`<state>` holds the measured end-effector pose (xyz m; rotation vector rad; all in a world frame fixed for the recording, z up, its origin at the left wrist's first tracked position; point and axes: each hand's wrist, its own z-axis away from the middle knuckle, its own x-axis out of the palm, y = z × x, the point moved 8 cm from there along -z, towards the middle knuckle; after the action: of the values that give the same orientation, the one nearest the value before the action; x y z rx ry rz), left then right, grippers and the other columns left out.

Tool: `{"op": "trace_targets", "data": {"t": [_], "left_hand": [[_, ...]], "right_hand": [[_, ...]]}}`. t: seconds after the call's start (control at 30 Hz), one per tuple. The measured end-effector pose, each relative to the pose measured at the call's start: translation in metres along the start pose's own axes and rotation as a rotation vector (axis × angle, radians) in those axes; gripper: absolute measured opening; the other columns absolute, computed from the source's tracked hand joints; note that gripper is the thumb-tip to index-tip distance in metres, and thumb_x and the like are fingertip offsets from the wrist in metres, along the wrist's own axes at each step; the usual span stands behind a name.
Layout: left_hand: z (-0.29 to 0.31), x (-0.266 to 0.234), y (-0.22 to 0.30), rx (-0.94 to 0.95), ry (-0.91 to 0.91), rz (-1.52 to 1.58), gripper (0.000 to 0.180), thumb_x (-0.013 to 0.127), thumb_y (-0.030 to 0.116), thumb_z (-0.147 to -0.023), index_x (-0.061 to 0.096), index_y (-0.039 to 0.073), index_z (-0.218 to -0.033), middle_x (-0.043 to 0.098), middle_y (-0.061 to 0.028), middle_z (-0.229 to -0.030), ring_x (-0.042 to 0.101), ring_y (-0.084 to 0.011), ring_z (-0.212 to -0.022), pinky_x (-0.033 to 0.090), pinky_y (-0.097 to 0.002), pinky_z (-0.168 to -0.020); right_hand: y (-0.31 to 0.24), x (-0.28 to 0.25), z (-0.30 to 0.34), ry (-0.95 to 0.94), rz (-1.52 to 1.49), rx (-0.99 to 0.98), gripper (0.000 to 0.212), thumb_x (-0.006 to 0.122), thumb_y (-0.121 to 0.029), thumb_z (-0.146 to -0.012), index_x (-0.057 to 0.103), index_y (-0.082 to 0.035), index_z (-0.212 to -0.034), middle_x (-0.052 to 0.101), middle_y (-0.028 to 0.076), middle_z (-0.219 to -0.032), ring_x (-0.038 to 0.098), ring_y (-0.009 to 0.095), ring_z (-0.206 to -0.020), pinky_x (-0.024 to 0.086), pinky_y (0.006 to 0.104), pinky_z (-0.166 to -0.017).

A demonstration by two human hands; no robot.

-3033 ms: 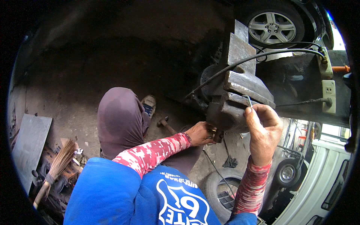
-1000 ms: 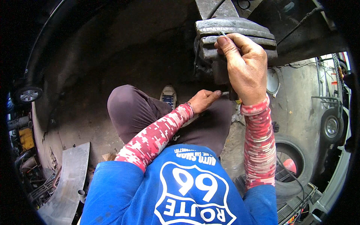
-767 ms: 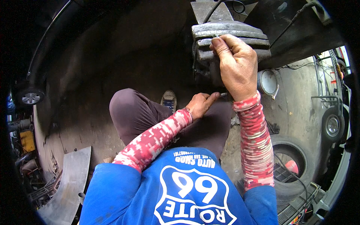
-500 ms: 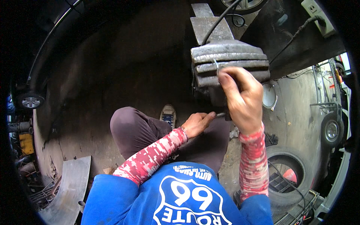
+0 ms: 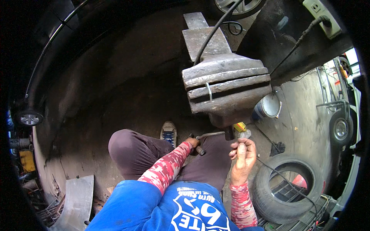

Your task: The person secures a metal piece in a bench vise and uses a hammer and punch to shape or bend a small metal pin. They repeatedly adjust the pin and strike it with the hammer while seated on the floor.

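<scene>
A heavy grey metal bench vise point(image 5: 227, 94) stands ahead of me. A thin, bright metal piece point(image 5: 209, 91) sits at its jaw gap and lies over the near jaw. Under the vise, a bent metal handle point(image 5: 212, 134) reaches left from the dark screw end. My left hand point(image 5: 194, 144) is closed around the handle's left end, partly hidden by its dark, stubby end piece. My right hand point(image 5: 243, 154) is below the screw end, away from the jaws. Its fingers are curled with the thumb against them; whatever they may hold cannot be made out.
A bucket point(image 5: 268, 106) stands right of the vise, near a small yellow object point(image 5: 239, 126). A loose tire point(image 5: 266, 192) lies at lower right with a cable across it. Bent sheet metal point(image 5: 75, 200) lies at lower left. A power outlet point(image 5: 322, 17) is at upper right.
My right hand has left the thin metal piece at the jaws and dropped toward me. My left hand has shifted slightly lower, and the handle has swung left. The view has shifted.
</scene>
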<state>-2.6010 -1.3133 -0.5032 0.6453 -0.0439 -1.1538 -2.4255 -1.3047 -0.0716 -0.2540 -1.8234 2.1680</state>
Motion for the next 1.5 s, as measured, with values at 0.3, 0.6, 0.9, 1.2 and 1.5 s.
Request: {"op": "trace_targets", "data": {"t": [0.3,0.6,0.9,1.2,1.5], "left_hand": [[0.146,-0.071,-0.010,-0.385,0.467,1.725,0.032,0.053,0.042,-0.105,0.052,0.011,-0.111,0.055,-0.0063,-0.078,0.052,-0.0236,-0.056,0.047,-0.0430,-0.050],[0.414,-0.177,0.082,0.418,0.739,1.166,0.023,0.060,0.016,-0.101,0.042,0.006,-0.112,0.056,-0.0059,-0.087,0.062,-0.0144,-0.065,0.055,-0.0281,-0.059],[0.486,-0.222,0.185,0.634,1.159,0.516,0.017,0.063,0.004,-0.094,0.061,0.004,-0.111,0.054,0.0010,-0.073,0.049,-0.0075,-0.057,0.041,-0.0215,-0.054],[0.458,-0.208,0.232,0.613,0.977,-0.791,0.054,0.081,0.055,-0.075,0.058,0.007,-0.078,0.055,-0.0109,-0.066,0.060,-0.0317,-0.059,0.048,-0.0408,-0.054],[0.465,-0.270,0.223,0.481,1.158,-1.001,0.054,0.077,0.057,-0.081,0.051,0.009,-0.074,0.055,-0.0085,-0.064,0.062,-0.0283,-0.056,0.050,-0.0392,-0.053]], "right_hand": [[0.080,0.013,0.006,-0.065,-0.140,0.307,0.039,0.060,-0.042,-0.102,0.059,-0.007,-0.120,0.067,0.005,-0.110,0.064,0.016,-0.099,0.047,0.0325,-0.082],[0.120,0.093,-0.019,-0.378,-0.213,0.244,0.038,0.067,-0.044,-0.097,0.069,-0.007,-0.107,0.067,0.002,-0.101,0.061,0.014,-0.101,0.041,0.0285,-0.089],[0.156,0.104,-0.010,-0.197,-0.276,0.459,0.040,0.067,-0.041,-0.098,0.051,-0.016,-0.071,0.047,-0.005,-0.062,0.046,0.007,-0.058,0.038,0.0251,-0.057],[0.127,0.087,-0.002,-0.288,-0.105,0.207,0.040,0.055,-0.046,-0.103,0.061,-0.007,-0.094,0.057,-0.002,-0.080,0.055,0.013,-0.076,0.046,0.0314,-0.072],[0.147,0.102,-0.006,-0.259,-0.164,0.319,0.057,0.045,-0.061,-0.104,0.052,-0.010,-0.081,0.045,-0.003,-0.070,0.043,0.011,-0.067,0.038,0.0292,-0.063]]}}
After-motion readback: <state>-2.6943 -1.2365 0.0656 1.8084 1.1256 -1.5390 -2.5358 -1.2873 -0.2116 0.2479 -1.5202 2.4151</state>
